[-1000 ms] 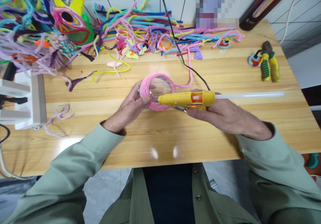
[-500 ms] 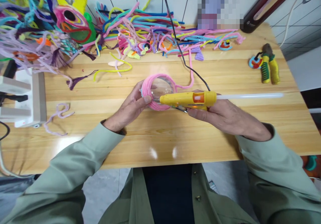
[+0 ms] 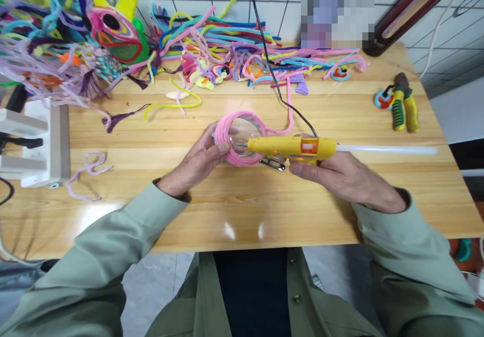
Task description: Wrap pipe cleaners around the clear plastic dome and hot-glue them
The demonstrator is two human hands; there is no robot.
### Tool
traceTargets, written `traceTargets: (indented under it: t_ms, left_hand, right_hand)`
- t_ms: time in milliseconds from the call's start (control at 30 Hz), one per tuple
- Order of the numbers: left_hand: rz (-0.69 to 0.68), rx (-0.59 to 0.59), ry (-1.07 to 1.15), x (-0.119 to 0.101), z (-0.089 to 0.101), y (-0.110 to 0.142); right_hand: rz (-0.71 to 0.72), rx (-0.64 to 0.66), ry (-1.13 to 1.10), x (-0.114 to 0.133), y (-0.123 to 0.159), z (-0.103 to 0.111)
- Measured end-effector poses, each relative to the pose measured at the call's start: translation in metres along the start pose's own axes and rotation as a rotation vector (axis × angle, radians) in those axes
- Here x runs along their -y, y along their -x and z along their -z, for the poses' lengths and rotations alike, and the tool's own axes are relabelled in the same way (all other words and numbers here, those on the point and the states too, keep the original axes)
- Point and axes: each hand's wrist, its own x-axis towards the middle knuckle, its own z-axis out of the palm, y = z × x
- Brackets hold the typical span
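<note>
My left hand (image 3: pixel 202 160) grips the left side of a clear round container wrapped in pink pipe cleaner (image 3: pixel 224 140), with the thumb on the pink coils. A loose pink tail runs from its right side toward the back. My right hand (image 3: pixel 333 173) is closed around a yellow hot glue gun (image 3: pixel 291 147), which has a white glue stick (image 3: pixel 389 149) sticking out of its rear. The metal nozzle points left, over the container near my left thumb. Below the gun's body shows part of its wire stand (image 3: pixel 275 164). The fingers under the gun are partly hidden.
Colourful pipe cleaners (image 3: pixel 219 29) and a fish-like craft piece (image 3: pixel 117 29) lie along the wall. Pliers (image 3: pixel 404 106) rest at the right, a power strip (image 3: pixel 58 145) at the left. The gun's black cord (image 3: pixel 266 50) hangs down from the back. A lilac pipe cleaner (image 3: pixel 91 168) lies left.
The glue gun in my right hand has moved slightly right, drawing its nozzle away from my left thumb. My left hand keeps its hold on the container.
</note>
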Motion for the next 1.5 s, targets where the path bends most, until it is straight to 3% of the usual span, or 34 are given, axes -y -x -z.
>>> traceTargets:
  t_ms: [167, 333, 400, 467, 600, 700, 800, 933, 1000, 1100, 1233, 1500]
  left_hand:
    - [-0.010, 0.004, 0.018, 0.000, 0.001, 0.000]
    - [-0.060, -0.023, 0.045, 0.009, 0.007, -0.002]
    - [-0.104, -0.051, 0.055, 0.012, 0.010, -0.004]
    - [-0.136, -0.097, 0.062, 0.011, 0.012, -0.006]
    - [-0.174, -0.208, 0.088, 0.000, 0.009, -0.007]
    - [-0.194, -0.235, 0.093, -0.006, 0.005, -0.007]
    - [-0.186, -0.242, 0.094, -0.006, 0.003, -0.007]
    - [-0.184, -0.261, 0.092, 0.000, 0.006, -0.009]
    - [-0.200, -0.258, 0.096, 0.003, 0.008, -0.011]
    - [-0.231, -0.250, 0.073, 0.008, 0.009, -0.013]
    - [-0.264, -0.234, 0.056, 0.012, 0.008, -0.017]
    - [-0.253, -0.179, 0.039, 0.016, 0.015, -0.021]
  right_hand:
    - [0.000, -0.183, -0.001, -0.004, 0.008, 0.004]
    - [0.028, -0.487, 0.407, -0.029, 0.028, 0.037]
    - [0.028, -0.461, 0.551, -0.047, 0.036, 0.050]
    - [0.024, -0.333, 0.643, -0.068, 0.043, 0.057]
    - [-0.093, -0.190, 0.818, -0.103, 0.050, 0.055]
    - [-0.107, -0.140, 0.865, -0.112, 0.053, 0.053]
    - [-0.099, -0.197, 0.868, -0.102, 0.056, 0.053]
    - [-0.021, -0.364, 0.810, -0.061, 0.046, 0.032]
    - [0.018, -0.343, 0.766, -0.038, 0.033, 0.008]
    - [-0.021, -0.191, 0.782, -0.017, 0.007, -0.032]
    - [-0.193, -0.094, 0.907, -0.015, -0.017, -0.063]
    - [-0.199, -0.037, 0.950, -0.032, -0.023, -0.066]
